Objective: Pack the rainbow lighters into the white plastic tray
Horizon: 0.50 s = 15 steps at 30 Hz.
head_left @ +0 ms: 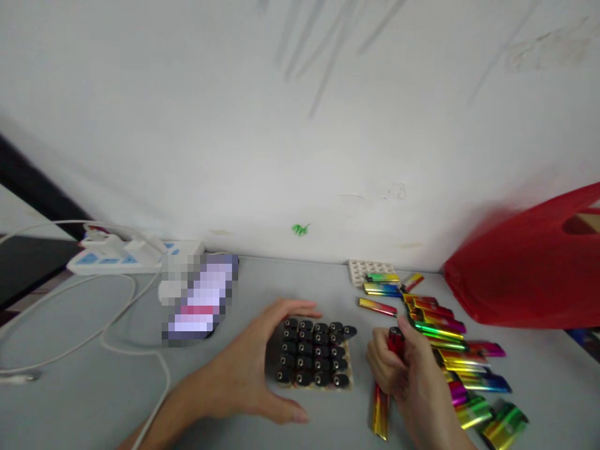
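My left hand [253,362] is open, thumb and fingers spread around the left side of a block of black-topped pieces [305,348]. Contact between that hand and the block cannot be made out. The pieces stand in rows on a pale holder [345,382], each with a small silver ring, and one at the far right corner leans outward. To the right, my right hand [398,369] is closed around a dark red lighter [396,340], thumb near its top. A shiny red-gold piece [380,415] shows below the fist; whether it belongs to the held lighter is unclear.
Several shiny multicoloured lighters [440,334] lie loosely at right. Behind them is a white perforated tray [359,272], near a red bag [515,275]. A phone [206,297], white cable [110,331] and power strip [182,250] occupy the left. A wall [300,156] rises behind.
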Each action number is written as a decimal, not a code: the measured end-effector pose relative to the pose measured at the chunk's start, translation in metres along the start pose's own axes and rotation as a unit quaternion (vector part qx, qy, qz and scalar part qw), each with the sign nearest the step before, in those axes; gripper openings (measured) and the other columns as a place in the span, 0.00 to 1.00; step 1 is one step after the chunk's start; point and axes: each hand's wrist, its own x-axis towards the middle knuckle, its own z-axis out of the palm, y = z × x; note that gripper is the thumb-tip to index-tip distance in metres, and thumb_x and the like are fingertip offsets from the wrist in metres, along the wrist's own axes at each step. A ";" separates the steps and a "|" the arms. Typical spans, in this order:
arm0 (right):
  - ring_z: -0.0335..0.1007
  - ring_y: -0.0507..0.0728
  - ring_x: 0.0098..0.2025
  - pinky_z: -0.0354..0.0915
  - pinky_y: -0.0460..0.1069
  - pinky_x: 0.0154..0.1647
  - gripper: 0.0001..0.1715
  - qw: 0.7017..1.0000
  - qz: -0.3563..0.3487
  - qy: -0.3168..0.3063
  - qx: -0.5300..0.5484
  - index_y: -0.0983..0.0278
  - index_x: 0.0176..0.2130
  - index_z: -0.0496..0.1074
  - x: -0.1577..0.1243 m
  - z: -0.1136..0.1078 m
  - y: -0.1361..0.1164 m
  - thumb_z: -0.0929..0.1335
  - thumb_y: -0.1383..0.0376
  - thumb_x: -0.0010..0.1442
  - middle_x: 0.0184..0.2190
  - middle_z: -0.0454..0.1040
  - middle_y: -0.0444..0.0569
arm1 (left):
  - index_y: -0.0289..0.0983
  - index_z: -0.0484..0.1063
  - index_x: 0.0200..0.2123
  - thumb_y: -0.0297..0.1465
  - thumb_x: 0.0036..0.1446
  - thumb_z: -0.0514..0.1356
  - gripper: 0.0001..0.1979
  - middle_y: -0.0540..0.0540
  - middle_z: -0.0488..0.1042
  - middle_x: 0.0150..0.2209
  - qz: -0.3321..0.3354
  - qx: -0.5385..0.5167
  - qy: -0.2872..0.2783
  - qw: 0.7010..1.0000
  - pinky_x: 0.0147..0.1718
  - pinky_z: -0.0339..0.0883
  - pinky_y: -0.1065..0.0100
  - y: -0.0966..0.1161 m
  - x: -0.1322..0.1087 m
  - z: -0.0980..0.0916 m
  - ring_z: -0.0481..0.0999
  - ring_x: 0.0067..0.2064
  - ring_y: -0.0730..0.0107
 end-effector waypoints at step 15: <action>0.30 0.48 0.20 0.36 0.48 0.20 0.41 0.996 0.012 -0.035 0.075 0.56 0.21 0.52 0.000 0.006 -0.001 0.72 0.34 0.63 0.17 0.41 0.32 | 0.50 0.61 0.73 0.33 0.44 0.85 0.58 0.37 0.69 0.73 -0.010 -0.120 -0.037 0.992 0.70 0.66 0.43 -0.010 0.004 0.009 0.73 0.71 0.40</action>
